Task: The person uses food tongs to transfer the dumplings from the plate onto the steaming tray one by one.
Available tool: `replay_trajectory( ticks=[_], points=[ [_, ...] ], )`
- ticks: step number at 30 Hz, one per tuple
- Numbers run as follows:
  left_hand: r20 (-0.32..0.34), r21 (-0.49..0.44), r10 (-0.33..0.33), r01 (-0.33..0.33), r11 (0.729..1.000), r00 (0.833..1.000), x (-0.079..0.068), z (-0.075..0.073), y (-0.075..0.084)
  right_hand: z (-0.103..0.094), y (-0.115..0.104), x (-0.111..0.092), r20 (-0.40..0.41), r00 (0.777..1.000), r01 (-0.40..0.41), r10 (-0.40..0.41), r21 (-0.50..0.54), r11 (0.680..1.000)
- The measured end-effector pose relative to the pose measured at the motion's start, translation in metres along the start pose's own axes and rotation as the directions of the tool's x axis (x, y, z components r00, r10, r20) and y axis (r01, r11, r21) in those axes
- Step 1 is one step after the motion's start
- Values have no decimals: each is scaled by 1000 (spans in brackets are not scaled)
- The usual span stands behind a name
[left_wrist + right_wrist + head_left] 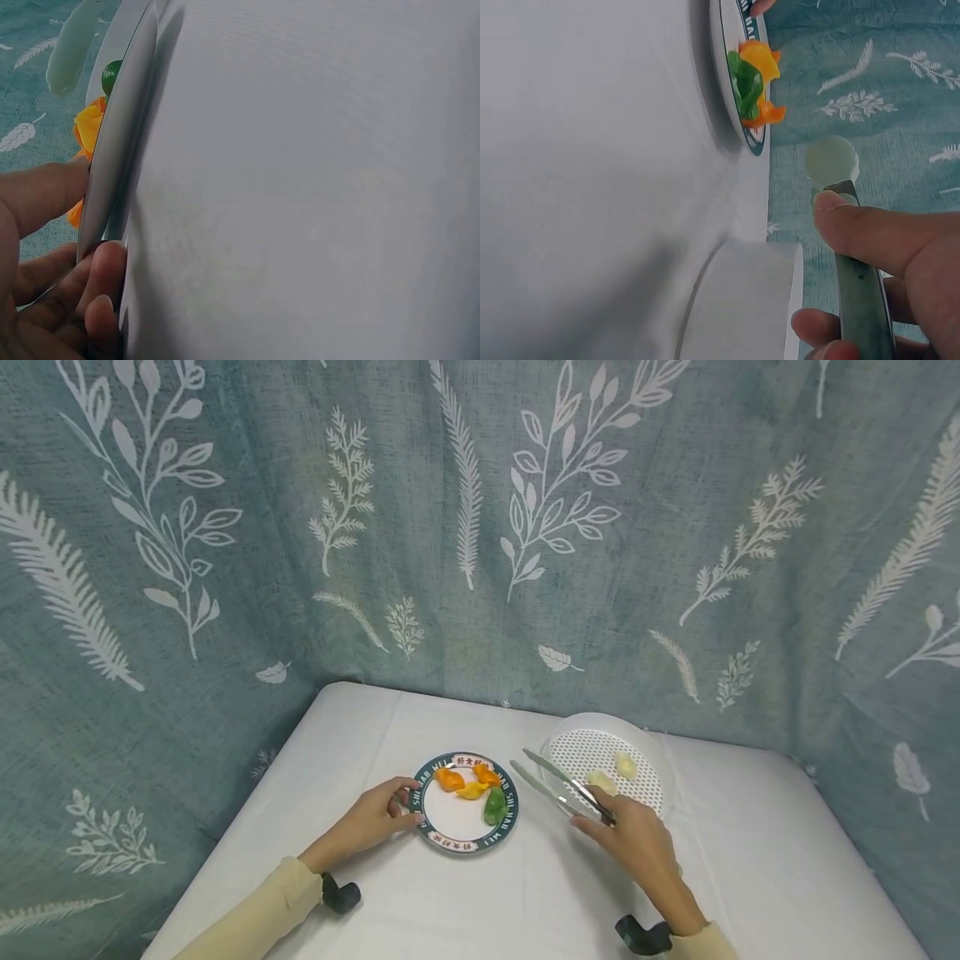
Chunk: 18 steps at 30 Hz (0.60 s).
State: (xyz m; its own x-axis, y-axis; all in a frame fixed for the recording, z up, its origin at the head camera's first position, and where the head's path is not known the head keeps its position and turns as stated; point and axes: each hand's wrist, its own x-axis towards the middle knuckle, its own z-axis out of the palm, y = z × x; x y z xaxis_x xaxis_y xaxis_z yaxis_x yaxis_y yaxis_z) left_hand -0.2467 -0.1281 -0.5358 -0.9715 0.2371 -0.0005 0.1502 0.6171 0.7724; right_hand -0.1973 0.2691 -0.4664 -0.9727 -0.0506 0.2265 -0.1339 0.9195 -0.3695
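My left hand [372,818] grips the left rim of a round plate [452,817] with a dark green lettered border. In the left wrist view the thumb lies over the rim and the fingers curl beneath it. On the plate sit two orange peppers [448,780], a yellow pepper [472,791] and a green pepper [495,807]. My right hand [637,839] holds metal tongs with pale green tips [832,161], thumb on one arm. The tongs' tips are spread, with nothing between them, in the air between the plate and a white perforated basket [587,721].
Two pale yellow pieces [626,766] lie in the basket, partly behind the tongs and right hand. A white cloth [360,910] covers the table. Behind it hangs a blue-green curtain [450,635] with white leaf prints.
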Motion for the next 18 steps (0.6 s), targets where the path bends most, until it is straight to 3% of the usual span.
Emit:
replay_trajectory(
  ticks=[6,18],
  points=[
    [-4,2,4,-4,1000,1000,1,1,-1,9,-13,4,-21,998,61,-61,20,998],
    [-3,-8,16,-16,1000,1000,3,2,-4,28,-40,9,77,994,80,-83,49,996]
  ],
)
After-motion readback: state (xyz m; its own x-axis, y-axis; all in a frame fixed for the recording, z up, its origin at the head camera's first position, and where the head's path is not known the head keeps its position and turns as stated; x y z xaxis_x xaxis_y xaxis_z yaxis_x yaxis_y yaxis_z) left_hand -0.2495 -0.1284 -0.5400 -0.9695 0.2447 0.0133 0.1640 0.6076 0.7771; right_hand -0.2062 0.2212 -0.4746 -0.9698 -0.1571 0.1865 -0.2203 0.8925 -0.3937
